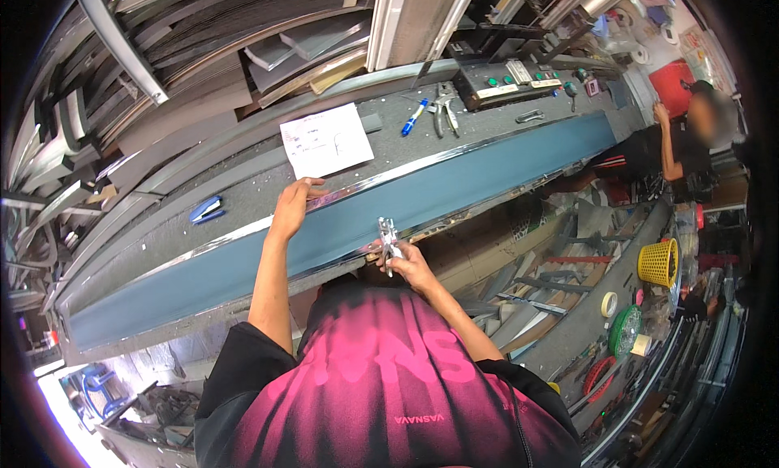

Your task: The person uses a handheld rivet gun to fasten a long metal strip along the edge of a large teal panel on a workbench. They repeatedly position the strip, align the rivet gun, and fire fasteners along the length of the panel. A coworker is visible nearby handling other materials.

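A long blue-grey panel (341,225) with a shiny strip along its far edge lies lengthwise across the workbench. My left hand (294,204) rests at that strip, its fingers stretched out and holding nothing. Close to my body, at the panel's near edge, my right hand (412,267) is closed around a silver metal hand tool (389,239) that points up over the panel. The tool's exact kind does not show clearly. Just beyond my left hand lies a white sheet of paper (329,139) with handwriting on it.
Pliers (445,113), a blue marker (415,118) and a blue stapler (207,210) lie on the far bench. Behind stands a black control box (503,83) with green buttons. Metal profiles (154,54) fill the racks. Another person (690,139) is at the far right, near a yellow basket (658,263).
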The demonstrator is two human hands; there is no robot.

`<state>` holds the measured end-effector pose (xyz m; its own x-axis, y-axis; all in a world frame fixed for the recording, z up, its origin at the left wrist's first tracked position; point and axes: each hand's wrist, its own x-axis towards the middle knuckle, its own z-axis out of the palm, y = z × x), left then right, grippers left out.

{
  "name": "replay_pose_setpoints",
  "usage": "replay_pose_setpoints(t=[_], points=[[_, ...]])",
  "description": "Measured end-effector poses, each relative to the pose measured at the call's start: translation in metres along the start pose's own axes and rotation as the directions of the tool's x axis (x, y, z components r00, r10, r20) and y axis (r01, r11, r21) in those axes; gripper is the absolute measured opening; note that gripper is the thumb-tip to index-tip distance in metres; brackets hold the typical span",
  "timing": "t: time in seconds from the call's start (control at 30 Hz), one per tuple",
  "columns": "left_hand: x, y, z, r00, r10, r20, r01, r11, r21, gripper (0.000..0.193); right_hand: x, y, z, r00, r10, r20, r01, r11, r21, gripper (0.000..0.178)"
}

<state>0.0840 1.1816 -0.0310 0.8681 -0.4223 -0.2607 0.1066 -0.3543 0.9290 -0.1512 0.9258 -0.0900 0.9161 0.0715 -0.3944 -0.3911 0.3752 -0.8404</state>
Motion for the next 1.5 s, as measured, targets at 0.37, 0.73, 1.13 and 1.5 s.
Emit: replay_pose_setpoints(t=[0.37,0.73,1.13,1.5], points=[[0.002,-0.006,0.000,1.000,-0.010,-0.014,0.011,0.999,0.030,0.054,0.001,0.004,0.002,0.999,-0.047,-0.026,0.047,0.999,0.017,0.054],[0.007,-0.011,0.002,0.999,0.030,-0.011,-0.030,0.999,0.042,0.054,-0.002,0.003,0.005,0.998,-0.035,-0.051,0.035,0.999,0.012,0.057],[0.013,-0.019,0.001,1.000,0.014,0.015,-0.014,1.000,-0.001,0.051,-0.003,-0.005,0.010,0.998,-0.045,-0.042,0.046,0.999,0.017,0.049],[0.005,-0.005,0.003,1.000,0.004,0.008,-0.004,1.000,0.029,0.052,-0.002,-0.006,0.007,0.999,-0.051,-0.014,0.050,0.999,-0.019,0.052]])
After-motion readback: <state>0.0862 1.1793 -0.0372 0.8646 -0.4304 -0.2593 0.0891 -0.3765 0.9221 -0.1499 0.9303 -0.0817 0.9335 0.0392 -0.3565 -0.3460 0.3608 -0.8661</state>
